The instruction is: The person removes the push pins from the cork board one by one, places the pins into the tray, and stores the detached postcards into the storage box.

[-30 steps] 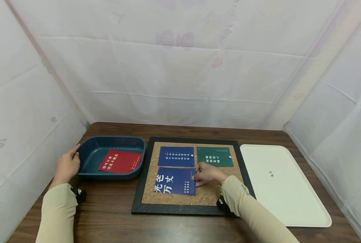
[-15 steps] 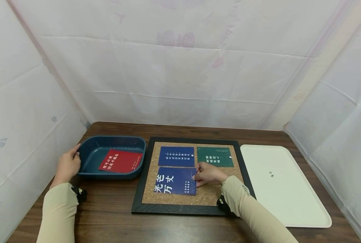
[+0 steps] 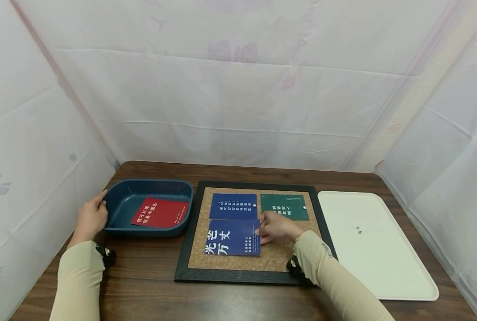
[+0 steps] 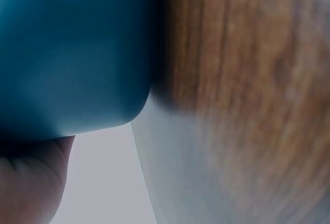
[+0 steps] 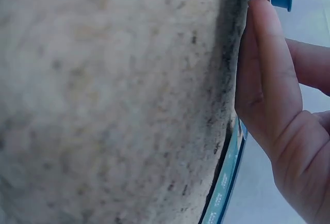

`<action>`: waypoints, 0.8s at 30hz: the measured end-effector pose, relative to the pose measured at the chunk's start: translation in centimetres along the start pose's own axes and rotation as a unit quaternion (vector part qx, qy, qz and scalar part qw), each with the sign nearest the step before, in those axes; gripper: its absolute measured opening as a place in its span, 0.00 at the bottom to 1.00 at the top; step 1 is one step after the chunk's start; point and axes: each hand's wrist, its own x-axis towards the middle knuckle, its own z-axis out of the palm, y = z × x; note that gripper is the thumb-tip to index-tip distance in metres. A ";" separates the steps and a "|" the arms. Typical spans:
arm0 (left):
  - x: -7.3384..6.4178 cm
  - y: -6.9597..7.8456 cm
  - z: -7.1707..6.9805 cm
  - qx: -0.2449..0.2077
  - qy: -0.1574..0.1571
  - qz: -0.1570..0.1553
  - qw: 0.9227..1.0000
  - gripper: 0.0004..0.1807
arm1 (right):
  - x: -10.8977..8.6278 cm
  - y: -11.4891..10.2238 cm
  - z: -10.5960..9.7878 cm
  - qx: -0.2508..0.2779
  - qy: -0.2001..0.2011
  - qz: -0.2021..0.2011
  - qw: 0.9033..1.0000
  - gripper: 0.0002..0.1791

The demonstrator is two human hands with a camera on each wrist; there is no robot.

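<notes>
My right hand [image 3: 277, 226] pinches the right edge of a dark blue card [image 3: 233, 238] with large white characters, lying on a black-framed corkboard [image 3: 222, 264]. Directly above it is another blue card [image 3: 233, 206], pinned at its right edge. To the right of that, a green card [image 3: 284, 206] is pinned too, its lower left partly behind my right hand. My left hand [image 3: 90, 218] grips the left rim of a dark teal basin [image 3: 147, 232], where a red card [image 3: 159, 212] lies. In the left wrist view a thumb [image 4: 33, 180] is against the basin's outer wall.
A cream tray [image 3: 383, 249] stands right of the corkboard, with a few small pins [image 3: 358, 230] on it. The wooden table [image 3: 150, 285] shows in front of the basin and board. Pale sheeting [image 3: 238, 102] hangs behind and at both sides.
The lower blue card has shifted slightly upward, toward the pinned blue card, with my right hand moving along with it. My left hand stays on the basin rim.
</notes>
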 end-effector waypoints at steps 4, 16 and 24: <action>0.0 0.0 0.0 -0.001 -0.001 0.000 1.000 0.26 | -0.1 -0.2 -0.3 -0.001 0.003 -0.004 1.000 0.11; 0.0 0.0 0.0 -0.002 0.000 -0.001 1.000 0.25 | -0.1 -1.5 -0.8 0.006 0.005 -0.027 1.000 0.10; 0.0 0.0 0.1 -0.005 0.002 0.002 1.000 0.25 | 0.1 -2.8 -0.9 0.006 -0.001 -0.048 0.999 0.12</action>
